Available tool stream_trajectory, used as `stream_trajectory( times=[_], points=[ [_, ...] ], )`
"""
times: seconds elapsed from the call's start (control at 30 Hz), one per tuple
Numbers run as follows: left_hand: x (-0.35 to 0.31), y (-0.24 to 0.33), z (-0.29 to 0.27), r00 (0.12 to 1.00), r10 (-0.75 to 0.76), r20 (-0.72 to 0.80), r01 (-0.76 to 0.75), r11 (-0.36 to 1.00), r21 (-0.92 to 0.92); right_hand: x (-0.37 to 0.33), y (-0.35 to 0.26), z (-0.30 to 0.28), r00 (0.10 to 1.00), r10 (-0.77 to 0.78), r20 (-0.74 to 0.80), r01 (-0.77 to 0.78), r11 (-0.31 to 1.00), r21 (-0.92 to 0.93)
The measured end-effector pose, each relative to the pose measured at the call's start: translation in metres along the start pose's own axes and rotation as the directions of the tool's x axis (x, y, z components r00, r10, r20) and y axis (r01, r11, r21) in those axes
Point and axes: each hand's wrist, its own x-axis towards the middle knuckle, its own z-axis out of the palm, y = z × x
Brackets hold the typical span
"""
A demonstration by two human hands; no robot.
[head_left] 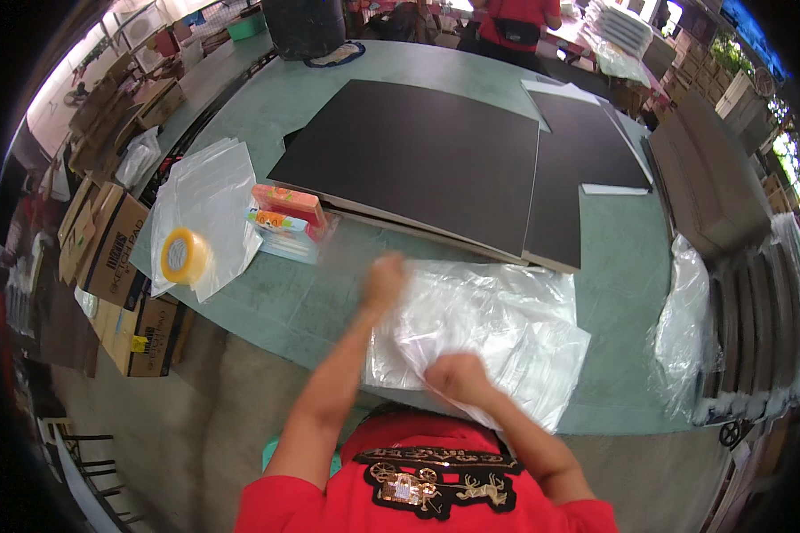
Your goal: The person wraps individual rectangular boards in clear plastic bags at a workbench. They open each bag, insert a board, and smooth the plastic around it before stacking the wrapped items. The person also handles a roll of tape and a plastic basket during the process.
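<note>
A pile of clear plastic bags [516, 320] lies crumpled at the table's near edge, in front of my body. My right hand [458, 377] is closed on the near side of a bag, and the film bunches up beside its fingers. My left hand [385, 282] is over the upper left corner of the pile. Motion smears its fingers, so I cannot make out whether it grips anything; a pale blur shows just beyond it. Large black boards [418, 151] lie stacked flat past the bags.
On the left are a yellow tape roll [185, 256] on clear sleeves [213, 191] and small colourful packets [284, 213]. Cardboard boxes [120, 253] stand beside the table [618, 355]. Wrapped stacks [756, 320] and a long carton [707, 178] flank the right. Another person [516, 31] stands beyond the far edge.
</note>
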Motion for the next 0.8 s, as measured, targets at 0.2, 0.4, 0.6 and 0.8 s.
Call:
stream_trajectory(
  times=[0.2, 0.4, 0.6, 0.8],
  points=[
    [0.009, -0.012, -0.053, 0.997, -0.055, -0.054, 0.057, 0.997, 0.043, -0.013, 0.031, -0.008, 0.961, 0.269, -0.067, -0.257, 0.956, 0.142],
    [-0.003, -0.039, -0.155, 0.977, -0.047, 0.21, -0.013, 0.961, 0.275, -0.084, 0.091, -0.062, 0.645, 0.515, -0.564, -0.505, 0.842, 0.191],
    [-0.022, 0.0, -0.15, 0.891, -0.189, 0.413, 0.26, 0.958, -0.123, -0.135, 0.16, -0.044, 0.406, 0.647, -0.645, -0.783, 0.611, 0.12],
    [-0.046, -0.007, -0.093, 0.864, -0.411, 0.291, 0.363, 0.909, 0.204, -0.125, 0.16, -0.052, 0.481, 0.703, -0.524, -0.717, 0.659, 0.226]
  ],
)
